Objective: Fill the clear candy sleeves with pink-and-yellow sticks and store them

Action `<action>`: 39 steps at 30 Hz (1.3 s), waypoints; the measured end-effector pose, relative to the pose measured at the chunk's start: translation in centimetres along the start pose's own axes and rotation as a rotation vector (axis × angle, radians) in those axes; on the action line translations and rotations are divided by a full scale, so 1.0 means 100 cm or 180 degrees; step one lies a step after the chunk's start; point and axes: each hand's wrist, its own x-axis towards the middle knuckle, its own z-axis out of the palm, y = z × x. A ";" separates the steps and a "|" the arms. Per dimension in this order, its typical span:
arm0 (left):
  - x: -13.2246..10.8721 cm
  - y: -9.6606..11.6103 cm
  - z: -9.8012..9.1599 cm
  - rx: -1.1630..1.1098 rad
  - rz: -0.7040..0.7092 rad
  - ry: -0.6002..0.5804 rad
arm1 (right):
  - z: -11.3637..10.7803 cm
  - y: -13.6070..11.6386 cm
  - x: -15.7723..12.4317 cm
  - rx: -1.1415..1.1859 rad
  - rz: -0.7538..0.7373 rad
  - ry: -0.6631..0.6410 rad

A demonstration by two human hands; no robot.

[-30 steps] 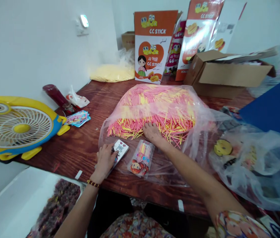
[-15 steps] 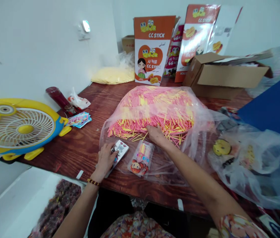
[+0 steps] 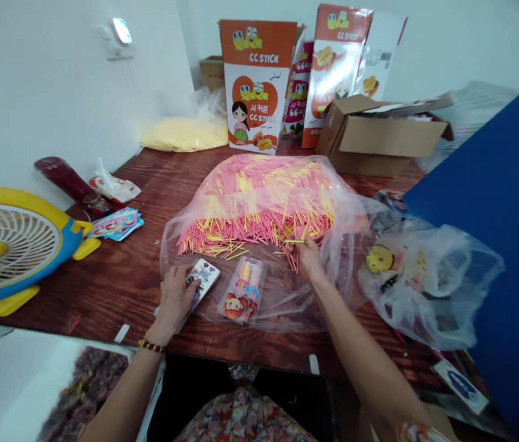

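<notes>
Filled packet (image 3: 242, 291): laid flat on the spread film of the plastic bag (image 3: 287, 316); its long axis is run from near to far, slanted slightly right at the far end; the enclosed sticks (image 3: 250, 272) are pointed away from the person, and the printed character is set at the near end.
Loose sticks (image 3: 254, 224): heaped in the plastic bag, beyond the filled packet; pink and yellow, pointed in many directions.
Right hand (image 3: 304, 253): placed beyond and to the right of the filled packet; a few sticks appear pinched between its fingertips, a yellow one held crosswise with its long axis nearly level.
Pack stack (image 3: 203, 279): set just left of the filled packet, its long axis slanted more strongly, far end to the right.
Left hand (image 3: 177, 298): rested over the pack stack, left of the filled packet, thumb laid on top; whether it is gripped cannot be told.
Carton (image 3: 253, 86): stood upright on the tabletop (image 3: 158, 202), well beyond the filled packet.
</notes>
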 end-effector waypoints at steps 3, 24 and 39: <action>0.004 -0.003 0.001 -0.0189 0.0031 0.0041 | -0.004 -0.002 -0.010 0.0415 0.0245 0.0052; 0.008 -0.004 0.003 -0.0250 -0.0060 -0.0043 | -0.019 0.020 -0.035 -0.0609 0.0082 0.0026; 0.007 -0.006 0.003 -0.0265 -0.0029 -0.0180 | -0.019 -0.010 -0.024 -0.4368 -0.0242 -0.0775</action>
